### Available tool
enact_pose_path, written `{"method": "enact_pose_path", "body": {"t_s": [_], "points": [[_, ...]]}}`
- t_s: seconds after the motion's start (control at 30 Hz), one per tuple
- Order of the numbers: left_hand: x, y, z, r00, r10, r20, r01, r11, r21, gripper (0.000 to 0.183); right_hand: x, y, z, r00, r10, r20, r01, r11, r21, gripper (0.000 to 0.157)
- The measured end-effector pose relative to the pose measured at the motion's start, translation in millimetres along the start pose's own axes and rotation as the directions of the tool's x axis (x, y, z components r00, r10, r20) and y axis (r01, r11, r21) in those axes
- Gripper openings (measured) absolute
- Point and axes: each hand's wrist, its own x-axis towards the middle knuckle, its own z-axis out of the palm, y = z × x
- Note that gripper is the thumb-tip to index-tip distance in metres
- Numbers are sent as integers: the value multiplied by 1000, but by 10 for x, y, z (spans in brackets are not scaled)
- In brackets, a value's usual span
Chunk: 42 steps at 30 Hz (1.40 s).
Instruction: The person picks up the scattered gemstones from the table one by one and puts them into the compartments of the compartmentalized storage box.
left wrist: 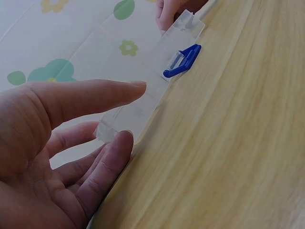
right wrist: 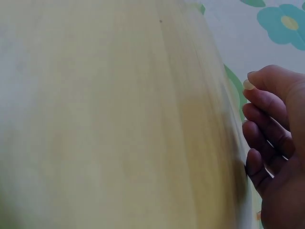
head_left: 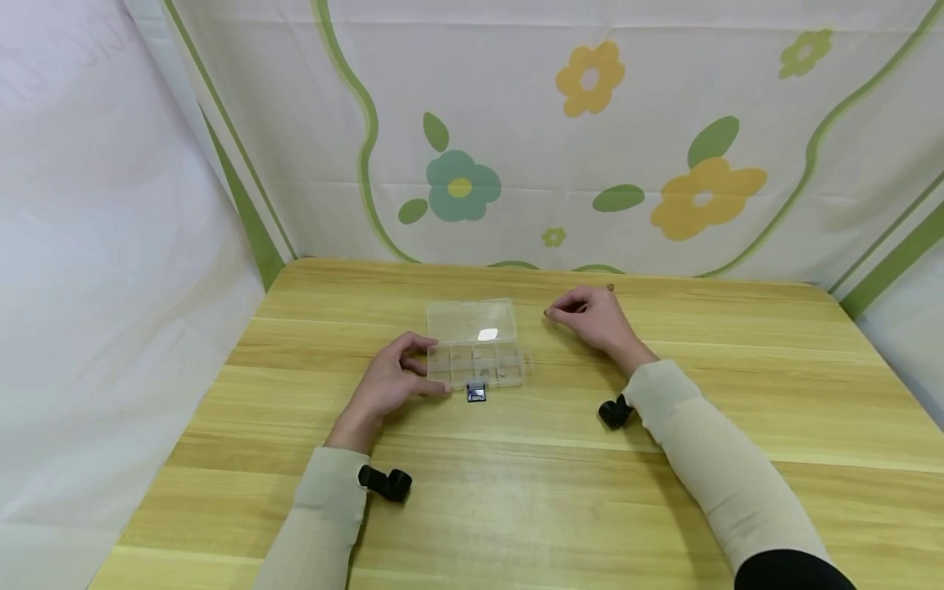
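A clear plastic compartment box (head_left: 438, 378) lies on the table with its see-through lid (head_left: 460, 319) folded back. Its blue latch (left wrist: 186, 62) hangs at the front side. My left hand (head_left: 388, 378) holds the box's left end, thumb along the front and other fingers at the side. Some small pieces (head_left: 483, 373) show faintly inside the compartments. To the right of the box, my right hand (head_left: 596, 318) pinches a small pale, rounded piece (right wrist: 248, 85) between thumb and index finger, its other fingers loosely curled.
A small brown object (head_left: 610, 287) appears near the table's back edge, just behind the right hand. The wood-grain table (head_left: 501, 492) ends at a white cloth backdrop (head_left: 516, 106) printed with flowers. Black wrist cameras (head_left: 615, 412) sit on both sleeves.
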Motion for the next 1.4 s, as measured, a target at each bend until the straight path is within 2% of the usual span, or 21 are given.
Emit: {"method": "enact_pose_path", "body": {"t_s": [0.4, 0.93, 1.4], "points": [[11, -5, -4, 1000, 8, 0, -8, 1000, 3, 71, -57, -45, 23, 1000, -3, -11, 3, 1000, 23, 24], [-2, 6, -4, 1000, 11, 1, -11, 1000, 3, 71, -150, -152, 118, 993, -101, -59, 106, 990, 93, 18], [-8, 10, -3, 1000, 5, 4, -5, 1000, -1, 72, -203, -206, 178, 993, -116, 22, 113, 987, 114, 15]]}}
